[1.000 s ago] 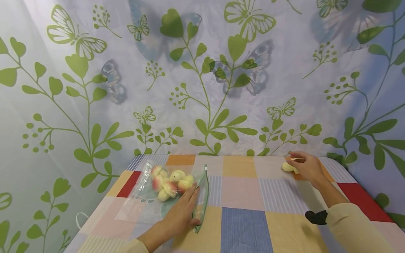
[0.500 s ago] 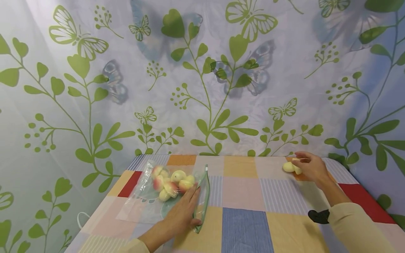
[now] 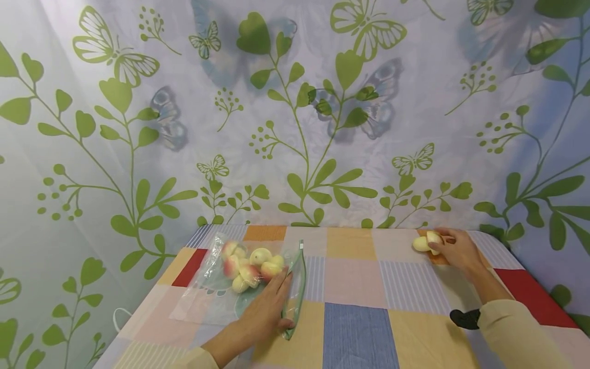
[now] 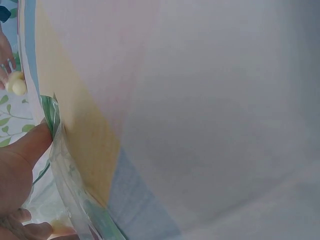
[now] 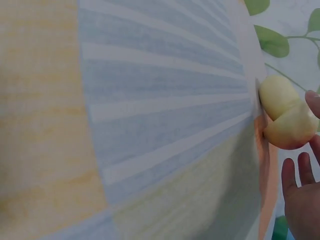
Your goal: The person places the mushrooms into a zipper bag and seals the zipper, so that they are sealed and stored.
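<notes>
A transparent zip bag (image 3: 203,307) with a green zip edge (image 3: 301,277) lies on the left of the table. Several yellow-and-red fruits, peach-like in look, show through its film. My left hand (image 3: 262,305) rests on the bag near the zip edge, fingers straight; the left wrist view has its thumb (image 4: 35,142) against the green strip. At the far right, my right hand (image 3: 461,253) pinches a pale yellow peach (image 3: 433,241) between thumb and fingers. That peach has a faint red blush in the right wrist view. Touching it is another pale yellow fruit (image 5: 279,96).
A patchwork cloth (image 3: 355,333) covers the table. Behind its far edge hangs a curtain (image 3: 295,113) printed with leaves and butterflies. A thin white cable loop (image 3: 121,318) shows by the left edge.
My right hand has lowered slightly and its thumb and fingers have closed on the peach, which looks more upright now. The left hand and the bag have stayed put.
</notes>
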A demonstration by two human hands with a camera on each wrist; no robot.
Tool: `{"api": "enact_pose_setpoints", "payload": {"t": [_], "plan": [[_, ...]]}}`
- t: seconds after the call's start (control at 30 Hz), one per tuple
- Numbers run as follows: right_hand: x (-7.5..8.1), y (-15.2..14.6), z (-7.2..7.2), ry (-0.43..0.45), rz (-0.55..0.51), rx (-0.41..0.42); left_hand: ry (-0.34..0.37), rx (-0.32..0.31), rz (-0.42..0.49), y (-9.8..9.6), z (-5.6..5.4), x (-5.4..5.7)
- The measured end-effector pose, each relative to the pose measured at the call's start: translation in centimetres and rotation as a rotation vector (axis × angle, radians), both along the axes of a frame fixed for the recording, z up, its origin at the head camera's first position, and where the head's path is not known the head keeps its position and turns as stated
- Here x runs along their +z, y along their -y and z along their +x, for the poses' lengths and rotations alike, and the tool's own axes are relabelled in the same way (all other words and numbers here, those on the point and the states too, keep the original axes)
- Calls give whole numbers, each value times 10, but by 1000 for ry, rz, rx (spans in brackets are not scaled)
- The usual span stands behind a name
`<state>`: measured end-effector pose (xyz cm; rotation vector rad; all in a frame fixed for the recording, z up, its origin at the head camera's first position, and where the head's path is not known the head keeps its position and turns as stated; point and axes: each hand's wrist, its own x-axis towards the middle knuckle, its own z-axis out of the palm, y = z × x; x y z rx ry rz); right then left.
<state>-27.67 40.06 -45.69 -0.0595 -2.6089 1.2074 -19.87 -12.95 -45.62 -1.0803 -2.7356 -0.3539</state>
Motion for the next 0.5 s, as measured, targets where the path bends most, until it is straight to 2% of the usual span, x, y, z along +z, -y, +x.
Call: {"api": "enact_pose_setpoints", "payload": {"t": [0.23, 0.5], "plan": [[-10, -2, -1, -4, -37, 31, -48, -21, 9, 1, 0, 0], [-17, -3, -3, 14, -42, 11, 1, 9, -18, 0, -1, 0]]}}
